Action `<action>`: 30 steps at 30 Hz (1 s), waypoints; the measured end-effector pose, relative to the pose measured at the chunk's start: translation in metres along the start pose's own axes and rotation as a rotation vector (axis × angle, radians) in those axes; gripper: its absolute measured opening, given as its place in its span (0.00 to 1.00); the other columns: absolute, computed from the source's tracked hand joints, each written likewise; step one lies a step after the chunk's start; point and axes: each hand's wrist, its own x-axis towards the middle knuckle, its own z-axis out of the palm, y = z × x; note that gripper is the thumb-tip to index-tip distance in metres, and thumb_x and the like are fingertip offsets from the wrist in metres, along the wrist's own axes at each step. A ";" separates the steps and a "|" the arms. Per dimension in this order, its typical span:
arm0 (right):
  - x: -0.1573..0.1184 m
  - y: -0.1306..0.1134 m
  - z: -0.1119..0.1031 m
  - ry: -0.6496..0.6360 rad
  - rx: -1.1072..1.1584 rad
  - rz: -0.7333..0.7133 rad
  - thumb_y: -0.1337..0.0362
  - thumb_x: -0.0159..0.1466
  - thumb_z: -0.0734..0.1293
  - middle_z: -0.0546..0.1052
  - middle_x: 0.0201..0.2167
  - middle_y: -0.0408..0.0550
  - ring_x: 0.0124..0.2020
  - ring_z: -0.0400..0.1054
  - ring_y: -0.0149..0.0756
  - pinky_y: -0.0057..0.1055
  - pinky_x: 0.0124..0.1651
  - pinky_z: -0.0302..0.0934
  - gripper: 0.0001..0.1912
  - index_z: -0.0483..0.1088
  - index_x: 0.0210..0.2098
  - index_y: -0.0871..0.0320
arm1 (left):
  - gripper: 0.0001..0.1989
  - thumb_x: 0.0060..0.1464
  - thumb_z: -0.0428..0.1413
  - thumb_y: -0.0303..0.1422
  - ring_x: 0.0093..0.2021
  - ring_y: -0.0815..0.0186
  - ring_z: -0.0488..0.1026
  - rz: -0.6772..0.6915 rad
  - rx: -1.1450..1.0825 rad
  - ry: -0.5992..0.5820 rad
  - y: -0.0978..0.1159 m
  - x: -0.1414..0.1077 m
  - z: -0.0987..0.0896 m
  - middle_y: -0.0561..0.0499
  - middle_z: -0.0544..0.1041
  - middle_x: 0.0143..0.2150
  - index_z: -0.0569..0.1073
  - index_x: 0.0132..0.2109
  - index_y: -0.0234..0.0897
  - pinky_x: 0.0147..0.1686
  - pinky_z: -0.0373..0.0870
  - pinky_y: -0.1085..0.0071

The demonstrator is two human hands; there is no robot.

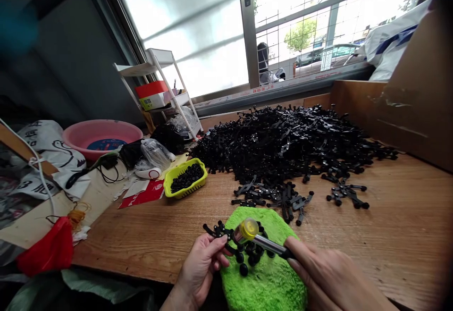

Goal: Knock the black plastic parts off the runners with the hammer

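My left hand (204,260) pinches a few slim black plastic parts with round ends (220,230) at the left edge of a fluffy green pad (269,285). In my right hand (323,271) is a small mallet (249,230) with a yellowish head and a metal shaft, gripped by its black handle. The mallet head is over the pad, close beside the left fingertips, and hides part of what lies below. Several round black caps (243,269) rest on the pad between my hands.
Behind the pad rises a large heap of black parts (283,143), with loose ones in front. A yellow-green basket (203,186) of small black pieces stands left. Further left are a pink basin (72,136) and white shelf rack (161,56); a cardboard sheet (417,94) stands right.
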 end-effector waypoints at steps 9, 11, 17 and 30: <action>0.007 -0.002 -0.011 -0.179 0.070 -0.111 0.61 0.69 0.42 0.73 0.30 0.46 0.27 0.69 0.37 0.29 0.18 0.55 0.15 0.54 0.32 0.54 | 0.16 0.39 0.64 0.35 0.15 0.80 0.63 0.019 0.019 -0.031 0.000 0.000 0.000 0.52 0.72 0.19 0.64 0.25 0.31 0.14 0.49 0.85; 0.010 -0.003 -0.013 -0.180 0.079 -0.122 0.61 0.69 0.41 0.72 0.29 0.45 0.25 0.69 0.37 0.30 0.17 0.55 0.15 0.52 0.32 0.54 | 0.16 0.38 0.64 0.35 0.15 0.80 0.63 0.018 0.009 -0.019 -0.001 0.000 0.000 0.52 0.73 0.20 0.64 0.26 0.31 0.15 0.49 0.85; 0.012 -0.002 -0.012 -0.243 0.091 -0.113 0.63 0.69 0.44 0.71 0.29 0.43 0.27 0.69 0.37 0.30 0.24 0.61 0.11 0.52 0.33 0.54 | 0.16 0.38 0.64 0.36 0.14 0.80 0.62 0.039 0.013 -0.023 -0.001 -0.001 -0.001 0.52 0.73 0.19 0.64 0.24 0.31 0.15 0.49 0.85; 0.016 -0.012 -0.014 -0.125 0.098 -0.080 0.63 0.66 0.52 0.67 0.23 0.43 0.19 0.62 0.33 0.25 0.20 0.54 0.09 0.56 0.30 0.55 | 0.14 0.42 0.61 0.36 0.14 0.79 0.63 0.052 0.122 -0.026 0.000 0.000 0.001 0.51 0.72 0.19 0.67 0.29 0.29 0.15 0.47 0.84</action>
